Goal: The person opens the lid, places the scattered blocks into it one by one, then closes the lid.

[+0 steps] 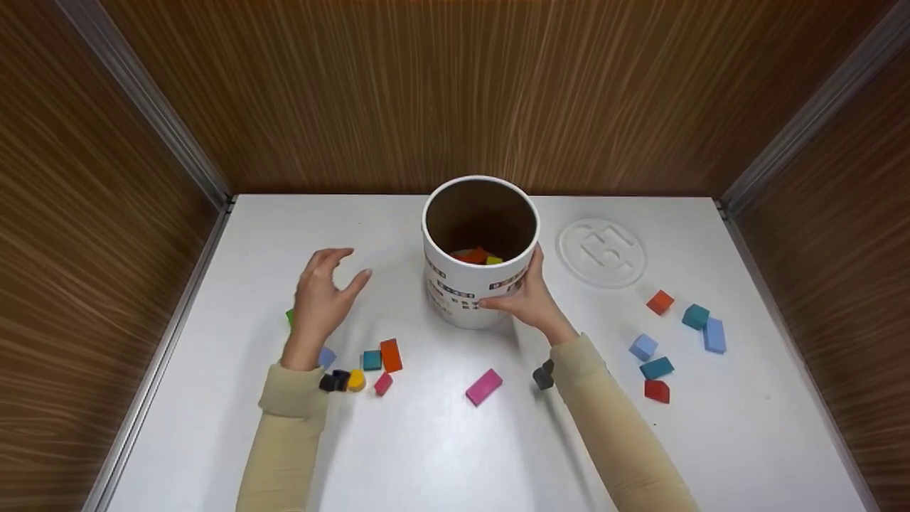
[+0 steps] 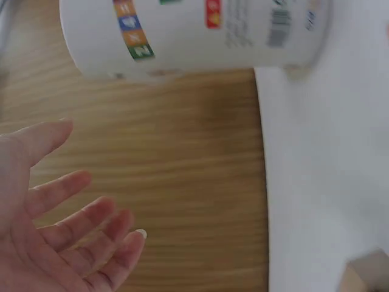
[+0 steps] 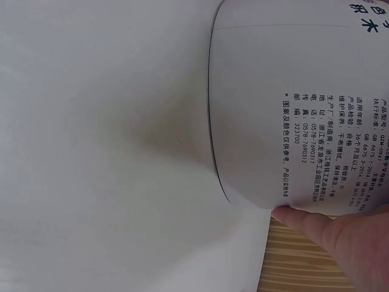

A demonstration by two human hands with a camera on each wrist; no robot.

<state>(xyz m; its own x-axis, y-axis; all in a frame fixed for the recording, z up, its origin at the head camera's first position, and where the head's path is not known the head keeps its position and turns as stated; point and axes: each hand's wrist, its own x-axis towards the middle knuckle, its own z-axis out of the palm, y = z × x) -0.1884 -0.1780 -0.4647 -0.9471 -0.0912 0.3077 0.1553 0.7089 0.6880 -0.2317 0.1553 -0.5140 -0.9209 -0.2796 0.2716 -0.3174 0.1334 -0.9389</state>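
Observation:
A white cylindrical tub (image 1: 455,313) with printed sides stands at the back middle of the table, its open mouth facing up. Red, orange and yellow blocks (image 1: 478,254) show inside it. My right hand (image 1: 527,302) grips the tub's right side, thumb across the front and fingers behind; in the right wrist view, small printed text runs beside the fingers (image 3: 304,222). To the left of the tub, my left hand (image 1: 320,299) is raised over the table, holding nothing. Its fingers are spread and loosely bent in the left wrist view, apart from the tub (image 2: 194,36).
A clear round lid (image 1: 601,253) lies right of the tub. Several coloured blocks (image 1: 657,368) are scattered at the right, others (image 1: 391,355) near my left forearm. A pink block (image 1: 484,387) lies front centre, dark pieces (image 1: 543,377) by my right sleeve. Wood-grain panels (image 1: 469,92) enclose the table.

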